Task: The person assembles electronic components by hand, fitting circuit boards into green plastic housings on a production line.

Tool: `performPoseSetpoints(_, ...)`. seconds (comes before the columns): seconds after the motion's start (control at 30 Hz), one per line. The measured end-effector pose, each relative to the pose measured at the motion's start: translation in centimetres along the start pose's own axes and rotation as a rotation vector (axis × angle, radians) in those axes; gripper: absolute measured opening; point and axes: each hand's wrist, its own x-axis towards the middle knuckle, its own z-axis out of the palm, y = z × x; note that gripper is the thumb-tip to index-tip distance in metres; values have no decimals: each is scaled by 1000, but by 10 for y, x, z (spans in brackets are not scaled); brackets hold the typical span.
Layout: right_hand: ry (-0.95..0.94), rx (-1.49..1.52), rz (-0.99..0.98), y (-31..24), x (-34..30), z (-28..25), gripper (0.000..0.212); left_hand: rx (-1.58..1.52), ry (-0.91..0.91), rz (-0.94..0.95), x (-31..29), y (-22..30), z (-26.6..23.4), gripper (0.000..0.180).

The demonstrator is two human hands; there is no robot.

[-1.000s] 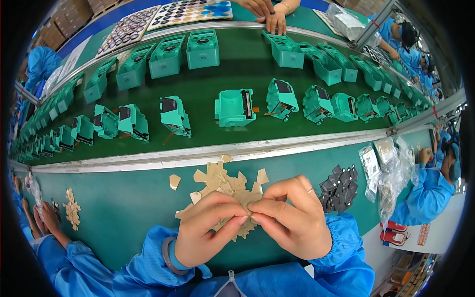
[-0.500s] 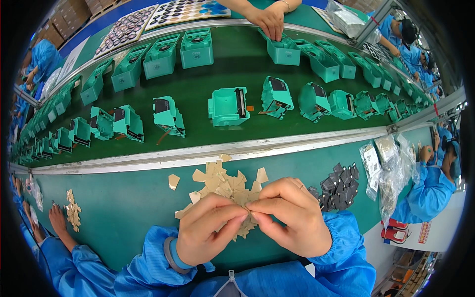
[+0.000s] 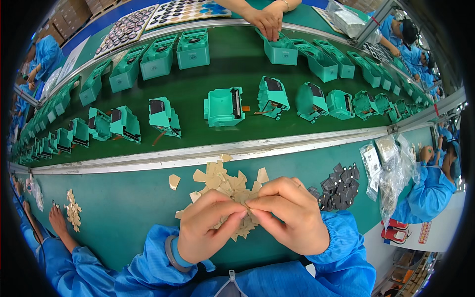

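Note:
Over a loose pile of thin beige cut pieces (image 3: 222, 180), my left hand (image 3: 203, 227) and my right hand (image 3: 292, 215) meet fingertip to fingertip. Each one is closed in a thumb-and-forefinger pinch. Whatever sits between the tips is very small and mostly covered by the fingers; its colour blends with the beige pile below. Some of the pieces lie hidden under my hands. To the right of my right hand is a heap of small black pieces (image 3: 340, 185).
Beyond a metal rail (image 3: 198, 156), a green belt (image 3: 198, 99) carries rows of teal plastic housings (image 3: 223, 111). Another person's hands (image 3: 267, 22) reach into a teal casing (image 3: 280, 49). Clear plastic bags (image 3: 391, 173) lie right; a neighbour's hand (image 3: 57, 218) rests left near beige pieces (image 3: 73, 210).
The teal housings and casings on the belt have shifted slightly left. My hands keep their pinch with only a tiny shift, and the piles look the same.

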Motion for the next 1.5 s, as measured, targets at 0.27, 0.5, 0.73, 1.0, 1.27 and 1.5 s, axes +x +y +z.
performPoseSetpoints(0.27, -11, -41, -30, 4, -4, -3, 27, -23, -21, -9, 2, -2, 4, 15)
performPoseSetpoints(0.5, -42, -2, -3, 9, -3, -9, 23, -25, -37, -4, 5, -2, 10, 15)
performPoseSetpoints(0.73, -37, 157, 136, 11, -4, -10, 19, -126, -55, -99, 5, -4, 13, 15)
performPoseSetpoints(1.0, -197, 50, 198, 32, -6, -20, 22, -766, 274, -334, 8, -18, 16, 12)
performPoseSetpoints(1.27, -212, 111, 154, 30, -5, -14, 20, -906, 245, -376, 0, -8, 31, 14)
performPoseSetpoints(1.5, -12, 541, 235, 27, -7, -14, 16, -927, 113, -394, -1, 1, 50, 24)
